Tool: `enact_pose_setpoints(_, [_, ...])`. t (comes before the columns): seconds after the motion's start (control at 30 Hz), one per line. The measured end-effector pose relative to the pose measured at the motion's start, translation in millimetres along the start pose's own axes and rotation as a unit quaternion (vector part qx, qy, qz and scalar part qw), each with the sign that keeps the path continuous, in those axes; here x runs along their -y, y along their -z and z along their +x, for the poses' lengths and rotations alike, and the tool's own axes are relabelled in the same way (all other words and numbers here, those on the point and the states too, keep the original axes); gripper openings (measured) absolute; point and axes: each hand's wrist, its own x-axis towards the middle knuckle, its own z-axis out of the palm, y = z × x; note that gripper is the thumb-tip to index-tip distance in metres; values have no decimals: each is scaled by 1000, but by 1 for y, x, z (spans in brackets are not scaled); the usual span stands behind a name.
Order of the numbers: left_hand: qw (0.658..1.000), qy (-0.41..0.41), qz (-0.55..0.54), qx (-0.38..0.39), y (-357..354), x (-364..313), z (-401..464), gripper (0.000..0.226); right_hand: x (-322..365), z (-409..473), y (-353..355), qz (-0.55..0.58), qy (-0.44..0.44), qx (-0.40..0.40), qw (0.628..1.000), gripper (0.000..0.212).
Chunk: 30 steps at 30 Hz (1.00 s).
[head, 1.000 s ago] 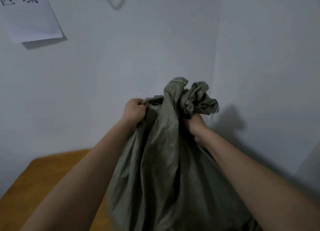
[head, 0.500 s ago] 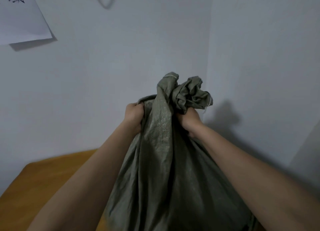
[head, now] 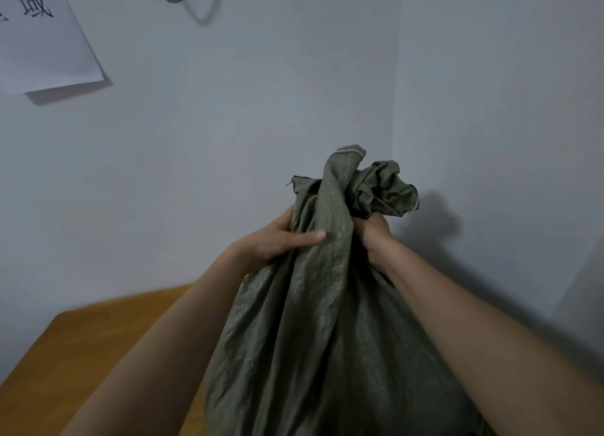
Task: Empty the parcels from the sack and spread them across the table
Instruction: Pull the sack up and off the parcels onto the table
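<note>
Left of the sack [head: 327,321], our left hand [head: 277,239] lays its fingers nearly straight against the neck, the grip spread. The sack hangs upright over the tabletop [head: 98,337], long axis vertical, its bulk below both hands. Right of the neck, our right hand [head: 376,236] clenches the bunched mouth; no parcels show.

The sack [head: 327,321] runs off the bottom edge, so its base and whatever is inside stay hidden. The right hand's [head: 376,236] fingers are buried in the bunched neck. The counter [head: 81,347] is cut by the left and bottom edges. The paper sheet [head: 42,40] is clipped at the top-left corner, one character half lost.
</note>
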Motion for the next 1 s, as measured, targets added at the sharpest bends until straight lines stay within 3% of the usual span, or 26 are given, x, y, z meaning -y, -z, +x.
enact_pose_setpoints(0.1, [993, 8, 114, -27, -6, 24, 14, 116, 4, -4, -2, -13, -11, 62, 998, 26])
enact_pose_setpoints(0.17, [983, -2, 168, -72, -12, 36, 23, 133, 6, -8, -4, -33, -11, 110, 993, 29])
enact_pose_setpoints(0.27, [979, -17, 151, -134, -27, 41, 29, 140, 14, -15, -6, -82, 19, 152, 985, 14])
enact_pose_setpoints(0.33, [977, -27, 135, -166, -33, 44, 35, 138, 19, -17, -7, -100, 27, 174, 979, 23])
enact_pose_setpoints(0.4, [976, -36, 99, -189, -37, 48, 38, 128, 20, -17, -9, -90, 27, 207, 974, 39])
enact_pose_setpoints(0.5, [971, -55, 43, -231, -46, 51, 36, 102, 19, -21, -8, -80, 32, 232, 969, 38])
enact_pose_setpoints(0.67, [945, -53, 94, -307, -53, 53, 32, 58, 11, -18, -15, -52, 7, 246, 968, 47])
enact_pose_setpoints(0.8, [935, -32, 124, -330, -51, 53, 32, 49, 3, -14, -21, -47, -12, 252, 967, 56])
enact_pose_setpoints(0.93, [941, -2, 134, -310, -48, 50, 34, 40, 9, -19, -14, -104, -33, 236, 966, 34])
enact_pose_setpoints(1.0, [943, 13, 118, -312, -47, 48, 34, 27, 18, -25, -5, -182, 31, 181, 966, 26])
